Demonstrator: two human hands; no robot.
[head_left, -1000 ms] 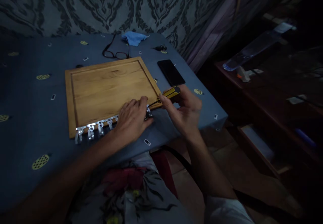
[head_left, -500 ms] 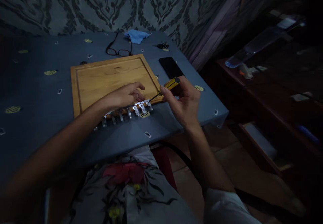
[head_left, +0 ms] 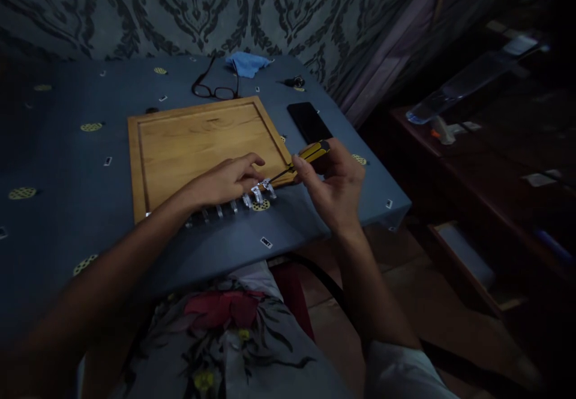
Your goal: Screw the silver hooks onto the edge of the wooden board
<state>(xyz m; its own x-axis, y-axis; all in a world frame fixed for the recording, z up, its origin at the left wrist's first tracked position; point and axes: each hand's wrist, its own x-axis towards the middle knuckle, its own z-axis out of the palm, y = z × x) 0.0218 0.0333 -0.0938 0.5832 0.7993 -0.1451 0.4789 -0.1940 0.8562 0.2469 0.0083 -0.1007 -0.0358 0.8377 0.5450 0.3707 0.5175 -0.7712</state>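
Observation:
A wooden board (head_left: 189, 147) lies on the blue cloth-covered table (head_left: 67, 165). A metal hook rail (head_left: 252, 198) runs along the board's near edge. My left hand (head_left: 225, 180) rests on the board with fingers flat, pressing by the rail's right end. My right hand (head_left: 335, 189) grips a yellow-and-black screwdriver (head_left: 310, 156). Its tip points at the rail's right end, close to my left fingertips.
Glasses (head_left: 213, 87), a blue rag (head_left: 247, 63) and a small dark object (head_left: 292, 81) lie at the table's far side. A black phone (head_left: 309, 122) lies right of the board. A dark wooden cabinet (head_left: 486, 165) with a plastic bottle (head_left: 468, 81) stands to the right.
My left hand moved from over the rail's right end onto the board. The screwdriver tip stayed near the rail's right end. The camera view shifted slightly.

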